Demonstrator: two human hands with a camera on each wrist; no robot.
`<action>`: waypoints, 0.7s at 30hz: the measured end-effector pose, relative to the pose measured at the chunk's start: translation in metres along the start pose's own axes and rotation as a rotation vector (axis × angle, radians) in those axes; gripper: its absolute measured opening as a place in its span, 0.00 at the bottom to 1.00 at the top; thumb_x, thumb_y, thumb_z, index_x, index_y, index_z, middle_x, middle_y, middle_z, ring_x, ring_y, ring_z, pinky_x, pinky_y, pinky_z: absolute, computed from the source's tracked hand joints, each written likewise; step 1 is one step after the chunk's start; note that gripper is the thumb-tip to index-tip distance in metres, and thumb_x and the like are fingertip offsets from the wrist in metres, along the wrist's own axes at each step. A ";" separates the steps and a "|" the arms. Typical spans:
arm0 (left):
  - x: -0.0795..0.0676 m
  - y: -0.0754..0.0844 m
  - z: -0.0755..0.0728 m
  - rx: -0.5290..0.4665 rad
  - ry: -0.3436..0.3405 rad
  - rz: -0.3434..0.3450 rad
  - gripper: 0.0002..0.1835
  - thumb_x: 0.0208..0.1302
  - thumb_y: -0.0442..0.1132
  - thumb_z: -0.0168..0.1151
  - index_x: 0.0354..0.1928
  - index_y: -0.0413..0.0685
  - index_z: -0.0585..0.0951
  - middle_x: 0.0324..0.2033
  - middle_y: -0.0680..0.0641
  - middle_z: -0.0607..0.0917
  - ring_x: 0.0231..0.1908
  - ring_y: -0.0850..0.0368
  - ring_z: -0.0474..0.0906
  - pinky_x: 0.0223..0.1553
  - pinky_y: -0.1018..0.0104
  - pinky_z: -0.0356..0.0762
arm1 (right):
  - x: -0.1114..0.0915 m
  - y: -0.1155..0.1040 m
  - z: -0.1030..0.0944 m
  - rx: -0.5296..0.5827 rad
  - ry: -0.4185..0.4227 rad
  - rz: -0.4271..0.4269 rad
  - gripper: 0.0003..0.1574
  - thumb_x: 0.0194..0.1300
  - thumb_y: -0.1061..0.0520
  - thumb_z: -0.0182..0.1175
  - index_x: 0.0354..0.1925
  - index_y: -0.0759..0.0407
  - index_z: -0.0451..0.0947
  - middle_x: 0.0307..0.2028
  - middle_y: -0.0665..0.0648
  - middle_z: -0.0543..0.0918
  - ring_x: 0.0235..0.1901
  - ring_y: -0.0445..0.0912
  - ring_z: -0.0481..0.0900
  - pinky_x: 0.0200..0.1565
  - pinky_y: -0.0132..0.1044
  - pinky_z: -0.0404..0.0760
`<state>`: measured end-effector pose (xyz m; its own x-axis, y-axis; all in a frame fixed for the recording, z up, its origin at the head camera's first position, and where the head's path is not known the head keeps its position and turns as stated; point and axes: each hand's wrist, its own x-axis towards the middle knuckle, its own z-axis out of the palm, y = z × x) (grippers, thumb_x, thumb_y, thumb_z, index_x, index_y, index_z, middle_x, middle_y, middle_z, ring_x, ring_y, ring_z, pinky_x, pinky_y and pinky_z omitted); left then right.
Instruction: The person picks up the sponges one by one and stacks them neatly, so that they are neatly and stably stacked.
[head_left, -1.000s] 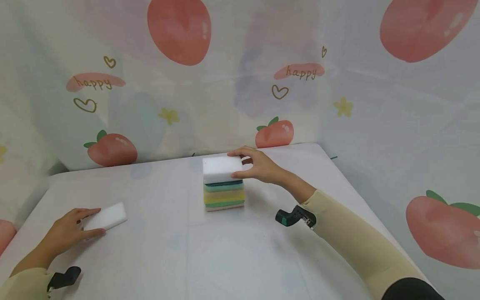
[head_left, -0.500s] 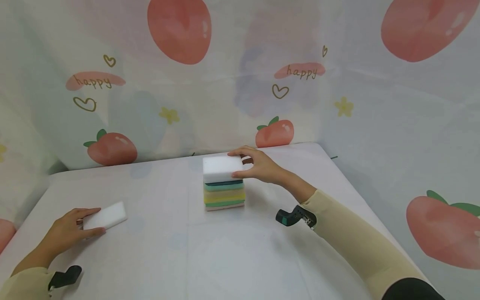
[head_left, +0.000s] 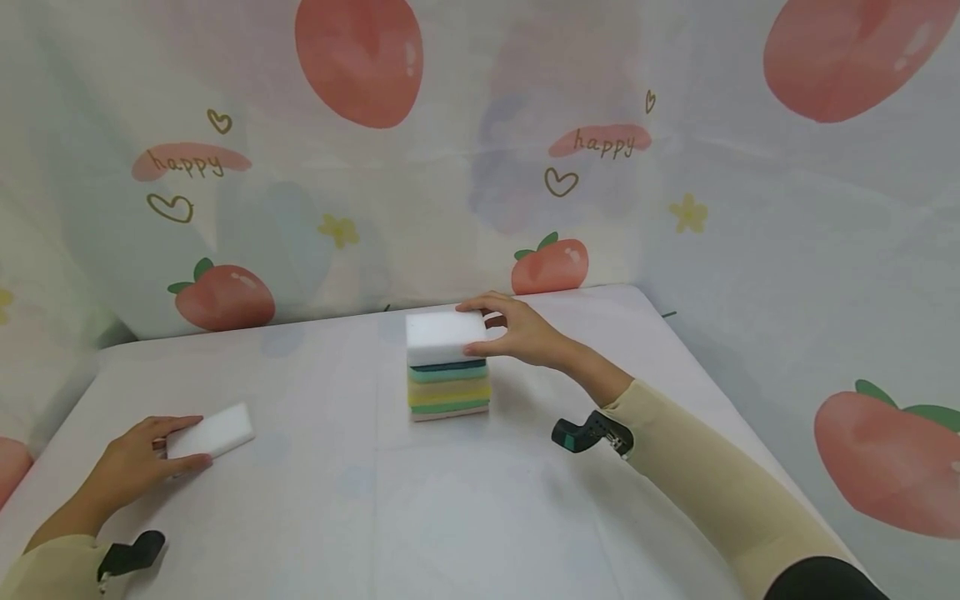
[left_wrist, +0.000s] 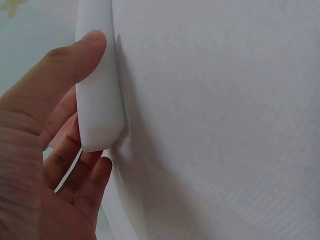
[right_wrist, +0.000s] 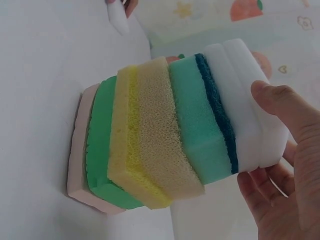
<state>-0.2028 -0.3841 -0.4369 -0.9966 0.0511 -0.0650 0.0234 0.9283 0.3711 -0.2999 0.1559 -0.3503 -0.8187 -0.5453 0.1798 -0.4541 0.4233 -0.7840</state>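
At the left of the table, my left hand (head_left: pixel 129 468) grips a white sponge block (head_left: pixel 213 432) between thumb and fingers; the left wrist view shows the block (left_wrist: pixel 100 100) lying against the white cloth. My right hand (head_left: pixel 528 335) pinches the white sponge (head_left: pixel 444 336) topping a stack in the middle. In the right wrist view that white part looks like two layers, the thumb on the upper one. Beneath come a teal sponge (right_wrist: pixel 192 120) with a dark blue scrub face, a beige and yellow sponge (right_wrist: pixel 157 130), a green layer (right_wrist: pixel 102 140) and a pale pink one (right_wrist: pixel 80 150) at the bottom.
A white cloth (head_left: pixel 465 500) covers the table. Behind it hangs a printed curtain (head_left: pixel 435 183) with peaches, close to the table's back edge. Black wrist mounts (head_left: pixel 592 432) stick out from both sleeves.
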 end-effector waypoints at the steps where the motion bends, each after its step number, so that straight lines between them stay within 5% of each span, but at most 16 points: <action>1: 0.000 0.000 0.000 0.001 0.001 0.001 0.50 0.50 0.66 0.71 0.65 0.34 0.71 0.57 0.25 0.68 0.51 0.26 0.72 0.43 0.36 0.76 | 0.000 0.000 0.000 0.002 0.002 -0.001 0.39 0.57 0.59 0.72 0.65 0.61 0.71 0.64 0.60 0.70 0.58 0.57 0.72 0.63 0.50 0.72; 21: 0.005 0.002 -0.006 0.003 -0.010 -0.029 0.51 0.52 0.68 0.69 0.66 0.35 0.69 0.60 0.24 0.66 0.53 0.25 0.69 0.45 0.35 0.75 | -0.001 0.002 -0.002 -0.006 -0.004 -0.034 0.38 0.57 0.53 0.73 0.64 0.54 0.73 0.62 0.53 0.72 0.57 0.52 0.73 0.61 0.46 0.75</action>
<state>-0.2080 -0.3844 -0.4307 -0.9960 0.0279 -0.0845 -0.0050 0.9304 0.3664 -0.3005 0.1586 -0.3509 -0.8012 -0.5624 0.2043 -0.4839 0.4082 -0.7741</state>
